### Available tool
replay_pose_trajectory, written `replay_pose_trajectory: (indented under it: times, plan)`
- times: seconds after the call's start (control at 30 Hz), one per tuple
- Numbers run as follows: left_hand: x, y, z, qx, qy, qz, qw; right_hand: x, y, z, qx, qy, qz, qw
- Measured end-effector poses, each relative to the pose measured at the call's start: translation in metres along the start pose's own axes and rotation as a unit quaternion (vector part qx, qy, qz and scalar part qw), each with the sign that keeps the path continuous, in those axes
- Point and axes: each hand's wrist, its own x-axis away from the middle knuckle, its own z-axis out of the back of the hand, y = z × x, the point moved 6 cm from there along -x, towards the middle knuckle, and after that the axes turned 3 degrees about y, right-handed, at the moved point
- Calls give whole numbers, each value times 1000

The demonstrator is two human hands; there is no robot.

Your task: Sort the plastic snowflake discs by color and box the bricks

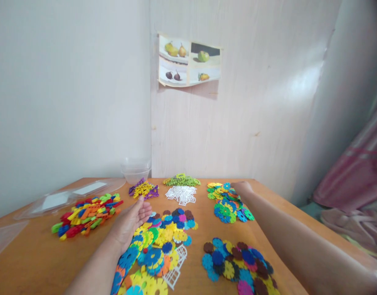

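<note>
My left hand rests palm-inward along the left side of a mixed heap of slotted plastic discs, fingers stretched out and holding nothing visible. A white lattice piece lies at the heap's right side. My right hand reaches to the far right, at the edge of a pile of larger green, blue and yellow slotted discs. Its fingers are mostly hidden, so I cannot see whether they grip a disc. Nearer than that hand lies a pile of small brown, blue and yellow discs.
Left of my left hand is a pile of red, yellow and green building pieces. Farther back are purple-yellow pieces, white pieces and green pieces. Clear stacked tubs and plastic bags sit at the back left.
</note>
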Motion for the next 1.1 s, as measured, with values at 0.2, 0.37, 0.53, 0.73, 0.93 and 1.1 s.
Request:
replay_pose_trajectory:
  times: [0.2, 0.37, 0.53, 0.73, 0.93, 1.1]
  plan:
    - [4, 2, -3, -6, 5, 11, 1000, 3, 6, 3, 45, -36, -38, 998]
    - [3, 2, -4, 7, 10, 13, 1000, 23, -13, 14, 32, -14, 43, 998]
    - [4, 2, -4, 32, -1, 4, 999, 77, -50, -4, -3, -60, 158, 986]
    - [4, 2, -6, 65, -12, 5, 998, 201, -98, -48, -12, -264, 328, 907]
    - [0, -2, -10, 87, -27, 13, 996, 311, -136, -65, 62, -344, 492, 797]
    - [-1, -3, -9, 90, -20, 18, 996, 350, -151, -85, 134, -354, 566, 732]
